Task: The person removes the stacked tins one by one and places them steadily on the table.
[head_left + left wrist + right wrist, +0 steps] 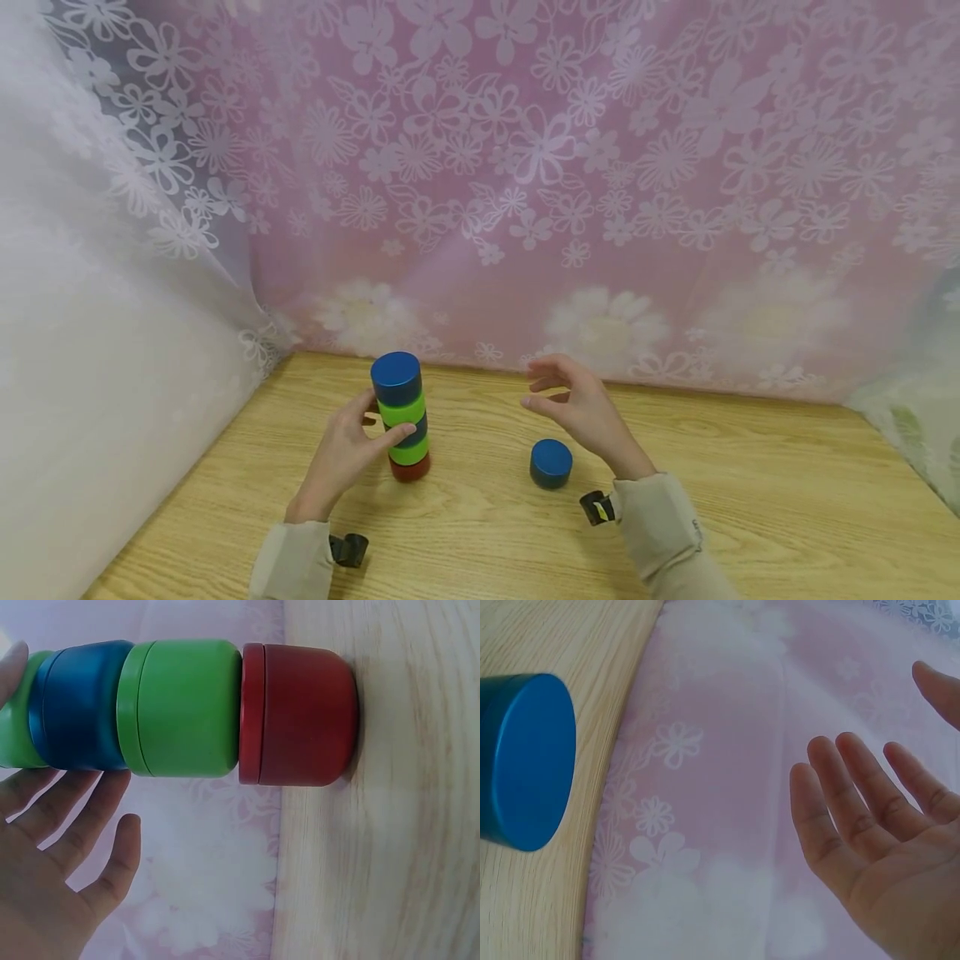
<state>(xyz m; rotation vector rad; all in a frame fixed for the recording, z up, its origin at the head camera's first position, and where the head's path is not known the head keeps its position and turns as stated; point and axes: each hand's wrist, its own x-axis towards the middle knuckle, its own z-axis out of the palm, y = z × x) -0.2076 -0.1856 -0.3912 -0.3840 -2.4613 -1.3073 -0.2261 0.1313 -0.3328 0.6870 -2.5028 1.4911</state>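
Observation:
A stack of small round lidded canisters point(401, 412) stands upright on the table. From the base up it runs red point(307, 716), green point(187, 709), blue point(82, 705), green, then blue point(396, 379) on top. My left hand point(341, 446) holds the stack around its middle, thumb across the front and fingers on the far side. Apart from it, a single blue canister point(551, 463) rests to the right. My right hand point(585, 408) is raised beyond that canister, with nothing in it; its fingers are spread and relaxed in the right wrist view.
The wooden table point(480, 533) reaches back to a pink flowered curtain point(525, 208). White cloth point(112, 317) hangs along the left side. A black wrist camera point(348, 550) sits at the left cuff, another camera point(597, 507) at the right.

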